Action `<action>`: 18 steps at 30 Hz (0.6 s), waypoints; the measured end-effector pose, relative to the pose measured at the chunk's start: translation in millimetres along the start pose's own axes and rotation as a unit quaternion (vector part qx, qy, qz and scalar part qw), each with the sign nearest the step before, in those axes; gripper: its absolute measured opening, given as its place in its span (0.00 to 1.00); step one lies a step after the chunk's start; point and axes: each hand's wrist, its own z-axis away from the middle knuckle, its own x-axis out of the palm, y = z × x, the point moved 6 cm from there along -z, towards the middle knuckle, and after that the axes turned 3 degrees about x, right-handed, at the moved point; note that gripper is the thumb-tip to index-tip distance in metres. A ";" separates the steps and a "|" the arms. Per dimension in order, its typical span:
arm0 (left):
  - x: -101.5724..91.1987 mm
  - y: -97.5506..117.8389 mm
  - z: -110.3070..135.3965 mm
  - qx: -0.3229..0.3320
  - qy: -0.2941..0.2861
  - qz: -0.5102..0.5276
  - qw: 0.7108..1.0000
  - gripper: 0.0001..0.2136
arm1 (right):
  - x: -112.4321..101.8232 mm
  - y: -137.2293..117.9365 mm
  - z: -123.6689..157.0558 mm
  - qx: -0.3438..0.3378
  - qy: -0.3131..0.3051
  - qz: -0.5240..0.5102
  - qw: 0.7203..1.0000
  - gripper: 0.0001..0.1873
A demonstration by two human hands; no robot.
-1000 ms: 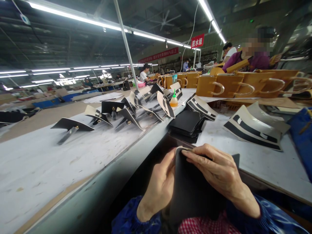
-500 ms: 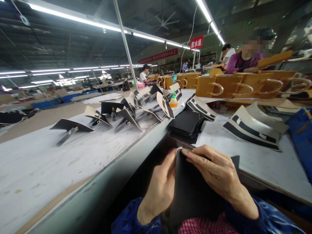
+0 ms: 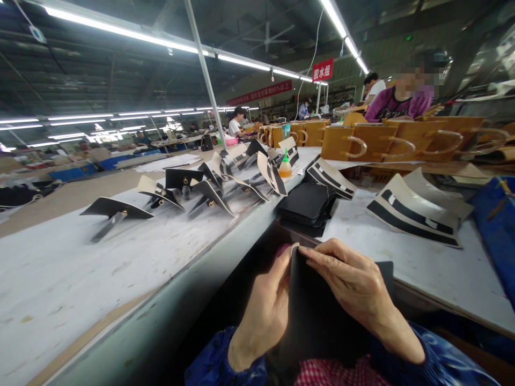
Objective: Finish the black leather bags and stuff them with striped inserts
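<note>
**Black panel (image 3: 309, 311) held at its corner**

My left grip (image 3: 263, 308) holds the panel's edge, in front of me; my right grip (image 3: 356, 284) pinches its top corner. I judge it partway. On the counter (image 3: 104, 284), black flaps (image 3: 116, 207) with gold-coloured fittings (image 3: 211, 203) look further along; the stack of black sheets (image 3: 306, 202) may be what is left.

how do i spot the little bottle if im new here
Find the long white-covered table on the left. Follow its right edge back to the black-and-cream pieces. Beside them stands the bottle, set apart by its green pointed tip and orange lower part.
</note>
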 end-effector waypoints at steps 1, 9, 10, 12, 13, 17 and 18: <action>0.2 0.4 -0.5 -0.001 -0.001 0.001 1.000 0.21 | 0.1 0.4 0.5 0.005 0.001 -0.003 1.000 0.17; -1.1 -6.9 -0.6 -0.032 0.015 0.042 0.998 0.19 | -1.8 -3.4 0.3 -0.014 -0.005 0.017 1.000 0.17; -2.0 -7.8 -0.4 -0.034 0.022 0.050 0.998 0.19 | -1.9 -4.1 0.1 -0.019 -0.008 0.022 1.000 0.16; -2.9 -7.4 -0.8 -0.029 0.028 0.068 0.997 0.20 | -2.0 -5.2 0.0 -0.028 -0.012 0.033 0.999 0.16; -2.6 -6.6 -1.4 -0.026 0.024 0.077 0.996 0.20 | -1.9 -5.7 0.2 -0.031 -0.014 0.037 0.999 0.16; -0.3 -3.9 -5.6 -0.030 0.002 0.093 0.995 0.20 | -1.8 -6.2 1.6 -0.034 -0.020 0.052 0.998 0.16; -0.1 -4.2 -7.2 -0.038 0.002 0.096 0.995 0.19 | -1.7 -5.9 1.9 -0.031 -0.022 0.054 0.998 0.16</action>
